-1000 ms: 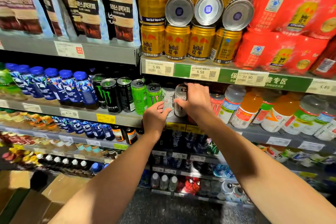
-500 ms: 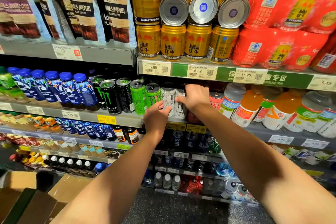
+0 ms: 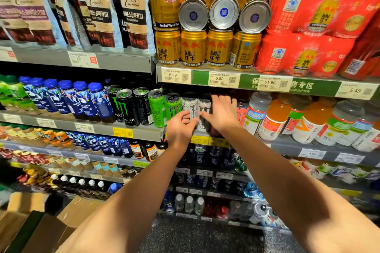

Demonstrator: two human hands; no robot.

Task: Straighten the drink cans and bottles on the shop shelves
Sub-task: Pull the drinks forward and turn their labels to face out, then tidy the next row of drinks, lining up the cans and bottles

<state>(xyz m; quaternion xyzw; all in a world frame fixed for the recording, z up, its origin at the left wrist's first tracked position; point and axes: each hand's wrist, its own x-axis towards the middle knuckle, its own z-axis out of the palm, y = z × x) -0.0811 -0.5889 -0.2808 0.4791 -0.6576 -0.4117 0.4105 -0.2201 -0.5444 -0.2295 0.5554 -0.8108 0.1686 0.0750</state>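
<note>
Both hands meet at two white cans on the middle shelf [image 3: 144, 132], the left hand [image 3: 181, 127] curled around the left can [image 3: 190, 107] and the right hand [image 3: 221, 115] pinching the right can [image 3: 203, 107], probably to turn their labels forward.

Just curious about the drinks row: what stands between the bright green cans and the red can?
Two white cans, side by side, with the left hand and right hand on them, in the head view.

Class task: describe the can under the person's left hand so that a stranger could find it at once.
Find the shelf under the gold cans, with its row of Monster cans. Left of the hands these are black, then green; the left hand touches the first white can.
</note>
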